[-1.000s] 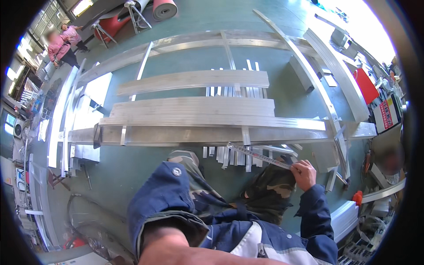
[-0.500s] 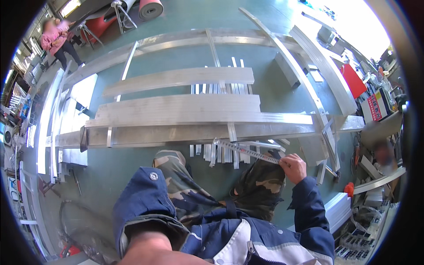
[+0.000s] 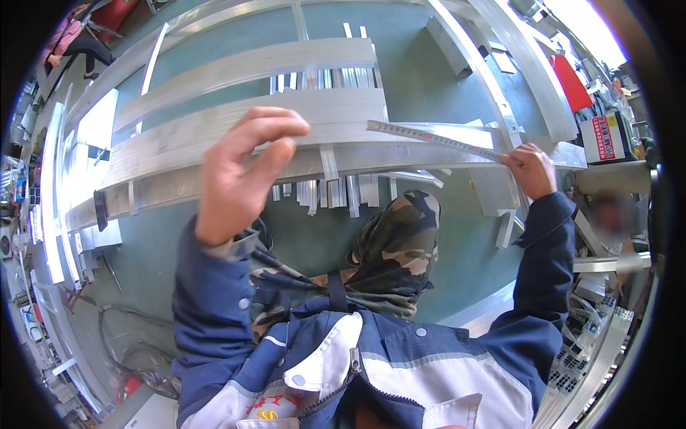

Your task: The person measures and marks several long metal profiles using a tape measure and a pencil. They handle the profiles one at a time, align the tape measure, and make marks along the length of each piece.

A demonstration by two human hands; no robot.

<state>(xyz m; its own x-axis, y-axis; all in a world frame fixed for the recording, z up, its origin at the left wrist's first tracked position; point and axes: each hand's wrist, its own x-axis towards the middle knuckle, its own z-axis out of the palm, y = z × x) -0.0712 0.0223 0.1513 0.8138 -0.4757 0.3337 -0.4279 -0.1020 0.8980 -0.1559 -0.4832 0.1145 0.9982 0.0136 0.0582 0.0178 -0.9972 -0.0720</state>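
My right hand is closed around the near end of a tape measure. Its pale marked blade stretches out to the left, above long aluminium profiles. The blade's far tip is free, over the right end of the profiles. The tape's case does not show. My left hand is raised at the left, its fingers curled and its thumb apart, with nothing between them. It hangs in front of the profiles and covers part of them.
The profiles rest on a metal frame with crossbars. Shorter metal bars lie bundled beneath. A long beam slants along the right, near a red panel. A person in pink stands at the far left.
My left hand has come up into view. My right hand has moved up and to the right, carrying the tape measure from over my knee to above the profiles. The view has shifted.
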